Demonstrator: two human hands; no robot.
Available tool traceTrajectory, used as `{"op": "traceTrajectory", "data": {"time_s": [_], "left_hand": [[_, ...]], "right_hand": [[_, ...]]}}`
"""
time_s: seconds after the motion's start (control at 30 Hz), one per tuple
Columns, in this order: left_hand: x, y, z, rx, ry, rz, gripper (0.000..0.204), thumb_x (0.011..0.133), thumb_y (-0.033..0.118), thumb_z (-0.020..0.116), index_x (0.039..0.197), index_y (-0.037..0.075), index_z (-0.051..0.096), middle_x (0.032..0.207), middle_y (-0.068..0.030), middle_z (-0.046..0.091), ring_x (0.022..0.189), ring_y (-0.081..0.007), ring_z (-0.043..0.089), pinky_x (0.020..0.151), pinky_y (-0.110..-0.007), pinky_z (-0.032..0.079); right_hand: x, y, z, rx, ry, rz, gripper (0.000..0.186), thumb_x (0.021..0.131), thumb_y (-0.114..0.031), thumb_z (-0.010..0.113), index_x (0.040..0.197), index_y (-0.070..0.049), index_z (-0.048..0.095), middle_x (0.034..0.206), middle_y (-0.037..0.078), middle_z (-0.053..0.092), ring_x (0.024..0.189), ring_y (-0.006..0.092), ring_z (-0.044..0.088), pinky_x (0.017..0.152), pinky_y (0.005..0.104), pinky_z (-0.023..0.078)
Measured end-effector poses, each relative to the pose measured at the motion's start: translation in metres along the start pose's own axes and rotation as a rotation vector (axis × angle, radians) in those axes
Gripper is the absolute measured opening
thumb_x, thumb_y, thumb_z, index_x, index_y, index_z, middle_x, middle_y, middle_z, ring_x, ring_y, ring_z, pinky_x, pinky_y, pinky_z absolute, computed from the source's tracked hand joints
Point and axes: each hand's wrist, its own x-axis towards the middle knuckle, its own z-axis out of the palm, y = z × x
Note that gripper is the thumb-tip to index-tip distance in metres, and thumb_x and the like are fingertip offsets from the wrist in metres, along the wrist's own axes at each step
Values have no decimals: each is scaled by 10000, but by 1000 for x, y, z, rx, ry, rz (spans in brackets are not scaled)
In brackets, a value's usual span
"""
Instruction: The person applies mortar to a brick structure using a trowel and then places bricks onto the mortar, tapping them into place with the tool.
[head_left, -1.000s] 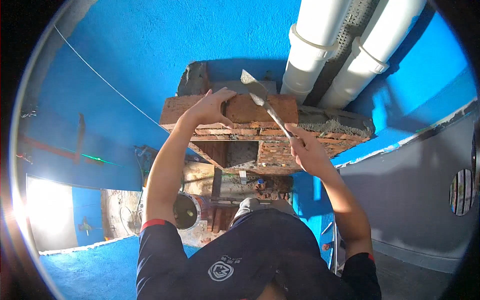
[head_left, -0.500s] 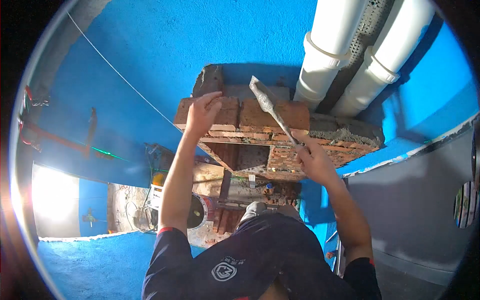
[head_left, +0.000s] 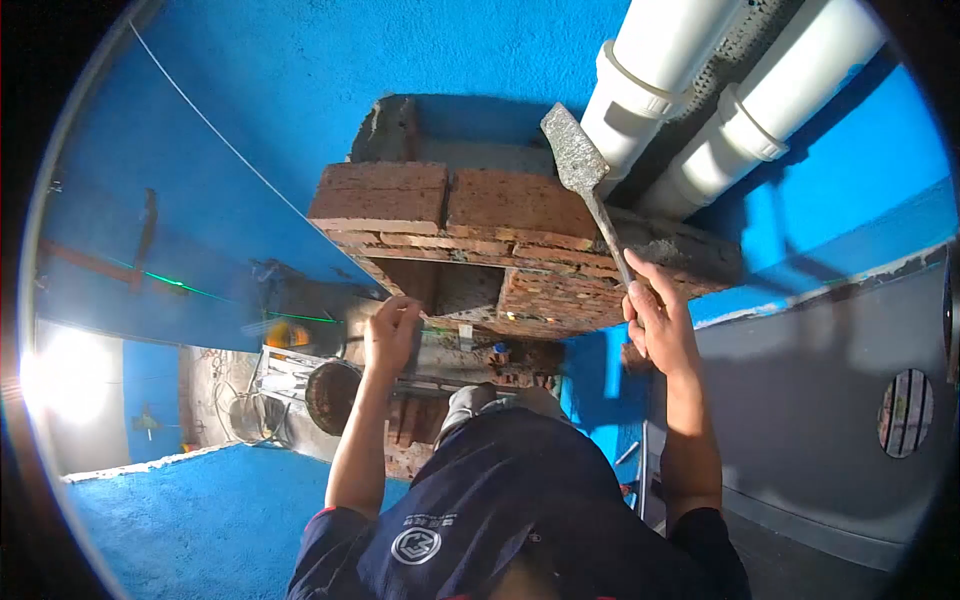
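My right hand (head_left: 662,312) is closed around the handle of a mortar-smeared trowel (head_left: 578,150). Its blade is raised over the right end of the brickwork, in front of a white pipe. My left hand (head_left: 391,336) is in front of the opening below the top course, its fingers curled in and no object visible in them. Above it, at the left end of the top course, lies a red brick (head_left: 380,192). A second red brick (head_left: 520,205) sits beside it to the right, with a narrow gap between. Grey mortar (head_left: 668,248) covers the wall's right end.
Two thick white pipes (head_left: 640,80) rise against the blue wall (head_left: 480,50). A thin string (head_left: 215,130) slants down to the brickwork's left corner. Below, a round bucket (head_left: 332,398) stands left of my legs, near stacked bricks (head_left: 412,420). A grey panel (head_left: 800,400) is on the right.
My left hand has come off the left brick and dropped toward me, its fingers now curled. The trowel has swung rightward, with its blade turned more face-on.
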Motion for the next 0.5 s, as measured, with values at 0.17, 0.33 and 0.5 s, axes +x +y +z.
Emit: {"op": "traceTrajectory", "data": {"time_s": [0.17, 0.33, 0.5], "left_hand": [[-12, -24, 11, 27, -80, -116, 218, 889, 225, 609, 906, 9, 636, 633, 11, 533, 589, -47, 436, 529, -242, 350], [-34, -99, 35, 89, -135, -119, 258, 847, 262, 632, 875, 7, 663, 666, -108, 637, 618, -126, 595, 588, -295, 469], [-69, -160, 48, 356, -241, -238, 295, 806, 308, 638, 901, 33, 687, 825, -191, 680, 787, -333, 672, 712, -399, 518]], "right_hand": [[3, 1, -20, -29, -10, 65, 377, 995, -158, 460, 1372, -142, 458, 678, -2, 466, 471, 45, 384, 390, 197, 324], [5, 6, -9, -83, -29, 26, 373, 989, -178, 485, 1358, -124, 473, 679, -1, 475, 517, 46, 388, 423, 202, 322], [-6, 12, -11, -131, 51, -74, 371, 987, -188, 489, 1353, -126, 484, 687, -9, 482, 528, 42, 406, 458, 201, 355]]}}
